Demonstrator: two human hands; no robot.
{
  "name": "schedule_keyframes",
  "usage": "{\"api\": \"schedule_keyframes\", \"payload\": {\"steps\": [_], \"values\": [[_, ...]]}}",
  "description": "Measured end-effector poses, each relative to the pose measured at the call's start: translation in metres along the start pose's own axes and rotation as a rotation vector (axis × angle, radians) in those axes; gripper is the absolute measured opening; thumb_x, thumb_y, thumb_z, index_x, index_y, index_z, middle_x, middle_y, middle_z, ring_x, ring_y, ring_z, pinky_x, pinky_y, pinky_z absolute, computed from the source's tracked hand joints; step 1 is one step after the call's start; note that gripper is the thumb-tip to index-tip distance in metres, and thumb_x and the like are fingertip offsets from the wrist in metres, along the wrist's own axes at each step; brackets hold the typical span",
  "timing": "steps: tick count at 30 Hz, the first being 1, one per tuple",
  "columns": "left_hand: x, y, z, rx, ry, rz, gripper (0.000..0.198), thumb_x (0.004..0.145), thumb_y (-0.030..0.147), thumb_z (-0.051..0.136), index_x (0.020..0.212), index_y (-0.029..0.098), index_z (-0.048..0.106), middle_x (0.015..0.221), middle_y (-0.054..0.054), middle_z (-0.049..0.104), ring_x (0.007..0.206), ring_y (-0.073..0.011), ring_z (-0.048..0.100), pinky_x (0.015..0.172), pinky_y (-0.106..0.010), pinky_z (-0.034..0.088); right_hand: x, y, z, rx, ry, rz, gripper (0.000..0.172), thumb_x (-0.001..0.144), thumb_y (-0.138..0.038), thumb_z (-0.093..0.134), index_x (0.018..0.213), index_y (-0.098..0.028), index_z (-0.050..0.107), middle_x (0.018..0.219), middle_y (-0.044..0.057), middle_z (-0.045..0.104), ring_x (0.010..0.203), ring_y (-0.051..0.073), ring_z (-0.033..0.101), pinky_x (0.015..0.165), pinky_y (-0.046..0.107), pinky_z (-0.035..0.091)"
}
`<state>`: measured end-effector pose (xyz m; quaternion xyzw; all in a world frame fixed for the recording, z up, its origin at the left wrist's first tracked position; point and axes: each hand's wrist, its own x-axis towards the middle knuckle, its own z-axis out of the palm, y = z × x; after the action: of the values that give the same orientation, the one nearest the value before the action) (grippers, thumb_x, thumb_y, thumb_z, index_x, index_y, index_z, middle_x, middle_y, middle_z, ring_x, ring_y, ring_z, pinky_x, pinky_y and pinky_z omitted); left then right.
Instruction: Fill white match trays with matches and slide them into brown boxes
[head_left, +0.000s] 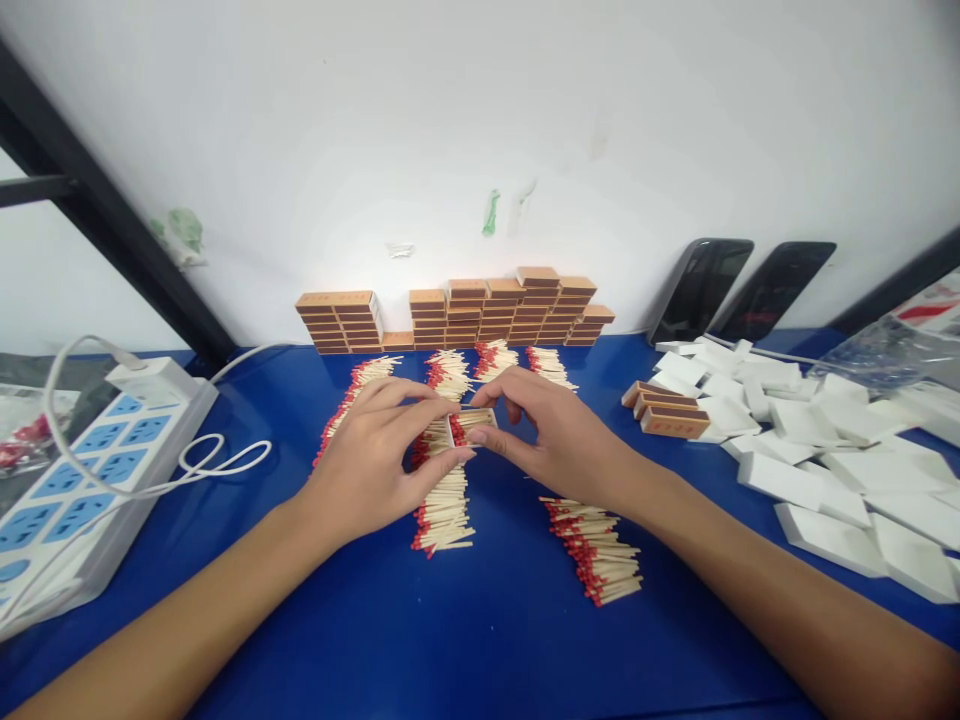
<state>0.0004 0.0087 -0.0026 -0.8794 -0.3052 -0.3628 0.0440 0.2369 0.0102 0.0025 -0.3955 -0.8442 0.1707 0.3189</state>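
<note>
Between my two hands is a small white matchbox tray (451, 432), filled with red-headed matches (471, 424) lying lengthwise. My left hand (379, 455) pinches the tray's left end between thumb and fingers. At the right end, the thumb and fingers of my right hand (559, 435) grip it too. Beneath and in front of the tray runs a long row of loose matches (444, 510), partly covered by my hands. Another pile of matches (596, 550) lies below my right wrist. More matches (367, 378) stretch out behind my left hand.
Stacked matchboxes (480, 318) line the white wall. Several white empty trays (817, 430) are heaped at the right, beside a few matchbox sleeves (667, 410). Two dark phones (701, 290) lean on the wall. A power strip (97, 470) with a white cable lies on the blue table (480, 640) at left.
</note>
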Motion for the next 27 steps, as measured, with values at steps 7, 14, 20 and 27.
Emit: {"api": "schedule_keyframes", "payload": {"steps": [7, 14, 20, 27], "values": [[-0.002, -0.004, -0.001, 0.020, 0.008, -0.028, 0.036, 0.093, 0.039, 0.077, 0.120, 0.016, 0.071, 0.107, -0.011, 0.075, 0.106, -0.0256, 0.070, 0.100, -0.046, 0.052, -0.002, 0.020, -0.065, -0.414, 0.042, 0.061, 0.027, 0.099, -0.048, 0.060, 0.103, -0.022, 0.066, 0.100, 0.008, 0.071, 0.085, 0.022, 0.063, 0.074, 0.035, 0.045], [-0.002, -0.004, -0.003, 0.040, 0.017, -0.049, 0.034, 0.093, 0.041, 0.077, 0.118, 0.019, 0.071, 0.110, -0.009, 0.075, 0.106, -0.0252, 0.070, 0.102, -0.046, 0.053, -0.051, 0.077, -0.158, -0.593, -0.311, 0.786, 0.050, 0.066, -0.072, 0.081, 0.079, -0.025, 0.069, 0.075, 0.007, 0.071, 0.063, 0.024, 0.064, 0.055, 0.038, 0.044], [0.000, -0.008, -0.005, 0.058, 0.050, -0.029, 0.033, 0.092, 0.040, 0.077, 0.118, 0.020, 0.070, 0.110, -0.009, 0.074, 0.105, -0.0257, 0.071, 0.104, -0.047, 0.052, -0.059, 0.100, -0.151, -0.486, -0.390, 0.720, 0.023, 0.066, -0.044, 0.086, 0.071, -0.025, 0.072, 0.073, 0.008, 0.074, 0.059, 0.021, 0.063, 0.050, 0.034, 0.043], [0.000, -0.009, -0.006, 0.063, 0.046, -0.011, 0.032, 0.093, 0.038, 0.076, 0.117, 0.020, 0.069, 0.110, -0.009, 0.075, 0.105, -0.0253, 0.071, 0.103, -0.047, 0.053, -0.045, 0.066, -0.153, -0.244, -0.252, 0.546, 0.034, 0.083, -0.058, 0.075, 0.089, -0.025, 0.075, 0.082, 0.007, 0.076, 0.068, 0.021, 0.069, 0.057, 0.034, 0.050]]}}
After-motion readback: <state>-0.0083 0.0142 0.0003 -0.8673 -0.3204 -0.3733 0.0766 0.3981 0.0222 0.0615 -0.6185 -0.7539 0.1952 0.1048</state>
